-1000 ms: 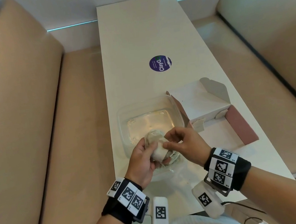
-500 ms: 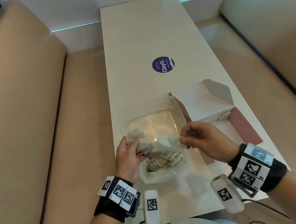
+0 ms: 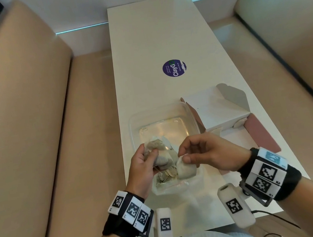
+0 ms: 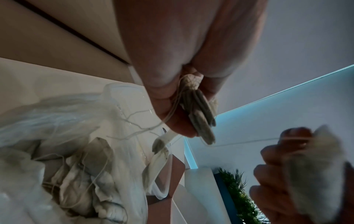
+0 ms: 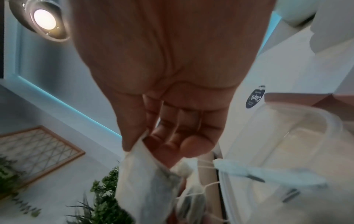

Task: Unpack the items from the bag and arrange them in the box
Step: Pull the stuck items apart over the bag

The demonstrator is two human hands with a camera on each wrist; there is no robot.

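My left hand (image 3: pixel 147 159) grips a bunch of several tea bags (image 3: pixel 159 151) (image 4: pixel 199 112) above the near edge of the clear plastic box (image 3: pixel 163 117). Thumb and forefinger of my right hand (image 3: pixel 188 157) pinch the top corner of a single tea bag (image 3: pixel 185 169) (image 5: pixel 145 186), which hangs just right of the bunch; thin strings run between them. Under both hands lies the open clear plastic bag (image 3: pixel 172 185) (image 4: pixel 63 174) with more tea bags inside. The box looks empty.
A white and pink carton (image 3: pixel 216 110) stands open right of the plastic box, its pink flap (image 3: pixel 261 134) flat on the white table (image 3: pixel 151 39). A round purple sticker (image 3: pixel 174 68) lies mid-table. Beige benches flank both sides.
My hands, first together on one clump over the bag, pulled apart. My left hand now holds the bunch higher, while my right hand has drawn one tea bag off to the right.
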